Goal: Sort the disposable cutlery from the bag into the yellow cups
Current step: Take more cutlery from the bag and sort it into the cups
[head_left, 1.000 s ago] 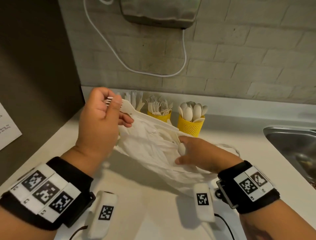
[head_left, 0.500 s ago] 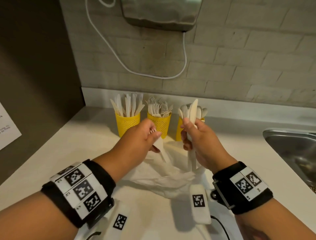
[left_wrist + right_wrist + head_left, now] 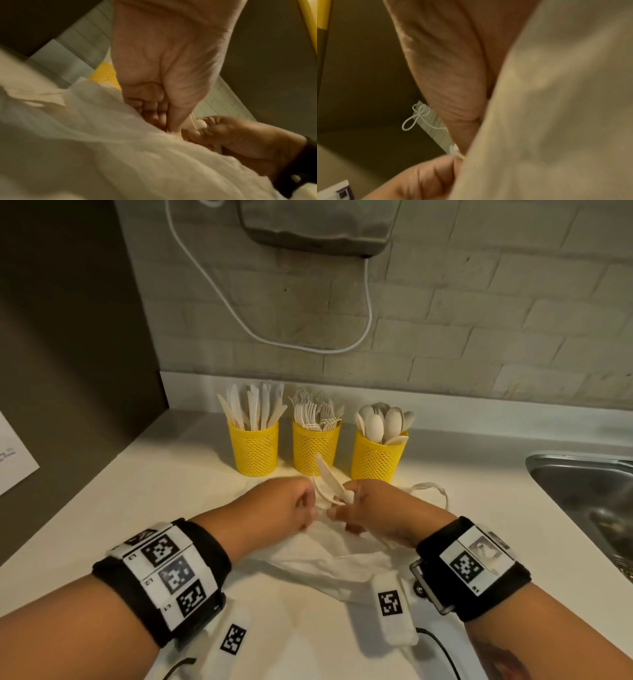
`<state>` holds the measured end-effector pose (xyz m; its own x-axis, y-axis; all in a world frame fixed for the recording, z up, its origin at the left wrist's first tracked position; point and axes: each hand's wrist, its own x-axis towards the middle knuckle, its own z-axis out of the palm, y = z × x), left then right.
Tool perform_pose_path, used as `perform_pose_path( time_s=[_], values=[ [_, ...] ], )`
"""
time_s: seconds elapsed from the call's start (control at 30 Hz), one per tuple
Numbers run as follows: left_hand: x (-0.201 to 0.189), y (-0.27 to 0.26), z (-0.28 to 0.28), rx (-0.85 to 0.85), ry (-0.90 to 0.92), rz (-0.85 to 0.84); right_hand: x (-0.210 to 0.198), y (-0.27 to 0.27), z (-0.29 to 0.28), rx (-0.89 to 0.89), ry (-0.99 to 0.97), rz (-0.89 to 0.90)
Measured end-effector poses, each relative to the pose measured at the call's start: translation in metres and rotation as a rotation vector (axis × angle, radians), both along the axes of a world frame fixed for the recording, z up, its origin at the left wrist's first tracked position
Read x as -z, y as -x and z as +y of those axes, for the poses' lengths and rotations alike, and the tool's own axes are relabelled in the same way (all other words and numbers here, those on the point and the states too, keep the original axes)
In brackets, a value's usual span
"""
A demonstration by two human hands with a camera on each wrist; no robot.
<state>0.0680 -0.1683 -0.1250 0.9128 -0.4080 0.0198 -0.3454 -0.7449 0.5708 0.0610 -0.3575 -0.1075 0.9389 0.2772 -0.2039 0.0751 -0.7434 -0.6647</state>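
Note:
Three yellow mesh cups stand at the back of the counter: knives (image 3: 253, 446), forks (image 3: 317, 446) and spoons (image 3: 378, 455). A white cloth bag (image 3: 329, 559) lies flat in front of them. Both hands meet over its far end. My right hand (image 3: 337, 510) grips a cream knife-like piece (image 3: 325, 474) that leans up and to the left toward the fork cup. My left hand (image 3: 308, 508) is curled, thumb against fingers, and seems to pinch the bag's cloth (image 3: 102, 135). In the left wrist view the right hand's fingers (image 3: 205, 128) sit right beside my left thumb.
A steel sink (image 3: 582, 491) lies at the right edge. On the brick wall above hangs a grey hand dryer (image 3: 318, 227) with a looping white cable (image 3: 368, 313). A dark panel closes off the left side. The bag's drawstring (image 3: 431, 487) trails to the right.
Both hands have dropped from in front of the cups to the bag. The piece in my right hand went from upright to leaning left. The fork my left hand held is gone from view.

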Motion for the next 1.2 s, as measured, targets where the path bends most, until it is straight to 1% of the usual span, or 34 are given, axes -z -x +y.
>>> perform_pose_path(
  time_s=[0.07, 0.1, 0.17, 0.23, 0.27, 0.33, 0.4, 0.47, 0.5, 0.53, 0.57, 0.67, 0.77, 0.87, 0.97, 1.03, 1.1, 1.13, 1.17, 1.2],
  values=[
    [0.006, 0.003, 0.009, 0.178, -0.28, 0.091, 0.005, 0.002, 0.003, -0.12, 0.188, 0.018],
    [0.011, 0.005, 0.012, 0.224, -0.38, 0.115, 0.008, 0.003, 0.005, -0.182, 0.27, 0.007],
    [0.019, 0.007, 0.014, 0.251, -0.484, 0.104, 0.012, 0.005, 0.008, -0.295, 0.402, -0.018],
    [0.022, 0.007, 0.014, 0.254, -0.508, 0.079, 0.014, 0.005, 0.009, -0.347, 0.479, -0.012],
    [0.023, 0.005, 0.014, 0.254, -0.509, 0.075, 0.015, 0.005, 0.007, -0.341, 0.5, -0.006],
    [0.023, 0.001, 0.016, 0.265, -0.548, 0.117, 0.018, 0.005, 0.005, -0.304, 0.5, -0.037],
    [0.024, 0.0, 0.016, 0.306, -0.605, 0.182, 0.016, 0.005, 0.003, -0.232, 0.422, -0.115],
    [0.03, 0.0, 0.015, 0.293, -0.574, 0.243, 0.012, 0.006, 0.006, -0.19, 0.287, -0.136],
    [0.033, 0.001, 0.013, 0.268, -0.555, 0.269, 0.01, 0.007, 0.008, -0.211, 0.258, -0.13],
    [0.035, 0.0, 0.012, 0.265, -0.535, 0.278, 0.01, 0.01, 0.011, -0.25, 0.277, -0.121],
    [0.035, 0.001, 0.01, 0.265, -0.558, 0.293, 0.009, 0.013, 0.015, -0.299, 0.32, -0.116],
    [0.043, -0.004, 0.008, 0.258, -0.686, 0.322, 0.017, 0.019, 0.024, -0.396, 0.506, -0.121],
    [0.046, -0.009, 0.01, 0.203, -0.726, 0.311, 0.022, 0.02, 0.027, -0.404, 0.586, -0.157],
    [0.038, -0.008, 0.011, 0.218, -0.729, 0.283, 0.022, 0.019, 0.027, -0.425, 0.624, -0.13],
    [0.033, -0.005, 0.011, 0.22, -0.794, 0.285, 0.023, 0.02, 0.025, -0.428, 0.653, -0.09],
    [0.033, -0.003, 0.012, 0.204, -0.839, 0.301, 0.023, 0.021, 0.021, -0.398, 0.631, -0.083],
    [0.032, -0.002, 0.013, 0.204, -0.866, 0.31, 0.015, 0.022, 0.015, -0.315, 0.586, -0.094],
    [0.032, -0.001, 0.014, 0.205, -0.866, 0.314, 0.009, 0.022, 0.01, -0.266, 0.527, -0.099],
    [0.031, 0.0, 0.015, 0.206, -0.858, 0.32, 0.004, 0.022, 0.002, -0.221, 0.38, -0.057],
    [0.032, 0.0, 0.016, 0.212, -0.845, 0.326, -0.001, 0.023, -0.006, -0.202, 0.138, 0.05]
  ],
)
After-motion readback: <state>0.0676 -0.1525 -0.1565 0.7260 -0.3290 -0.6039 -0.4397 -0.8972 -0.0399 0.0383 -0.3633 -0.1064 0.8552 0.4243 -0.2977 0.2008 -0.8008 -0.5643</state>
